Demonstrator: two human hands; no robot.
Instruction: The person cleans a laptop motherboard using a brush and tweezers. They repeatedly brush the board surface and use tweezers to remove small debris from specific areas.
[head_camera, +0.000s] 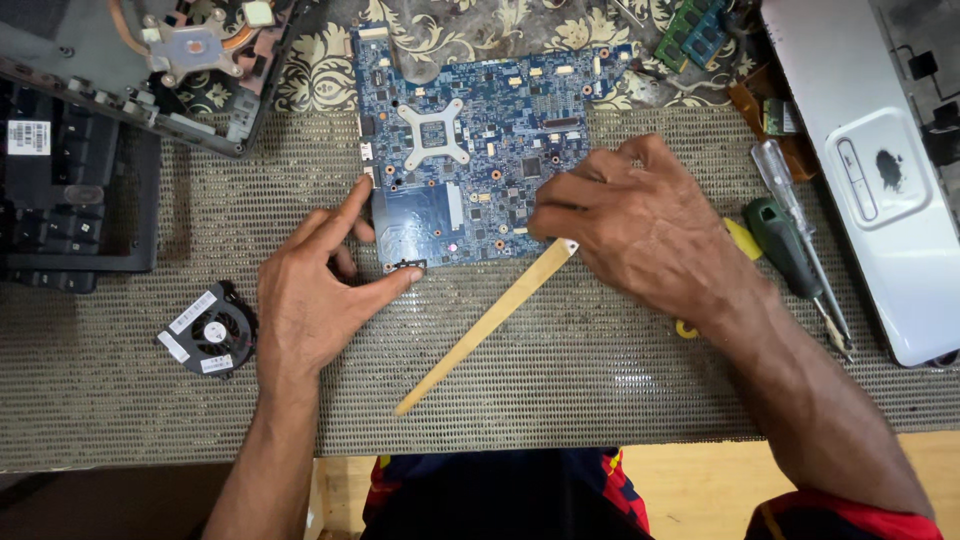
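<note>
- Here a blue circuit board (470, 150) lies flat on a grey woven mat (560, 380), its far edge reaching onto a patterned cloth (320, 70).
- The left hand (315, 295) is spread wide, holding nothing; its forefinger touches the board's left edge and its thumb rests at the near left corner.
- The right hand (640, 225) lies over the board's right near part, fingers curled down onto it; I cannot tell whether they pinch anything.
- A long pale wooden stick (490, 325) slants across the mat, its upper end just under the right hand's fingers at the board's near edge, its lower end pointing towards the person.
- A small round black fan (208, 332) sits on the mat, left of the left wrist and apart from it.
- A green-handled screwdriver (790, 250) and a clear-handled screwdriver (790, 190) lie side by side, right of the right hand.
- A white laptop cover (870, 150) lies at the right edge of the mat.
- A dark laptop base (70, 190) lies at the far left.
- Green memory sticks (692, 30) lie on the cloth beyond the board.
</note>
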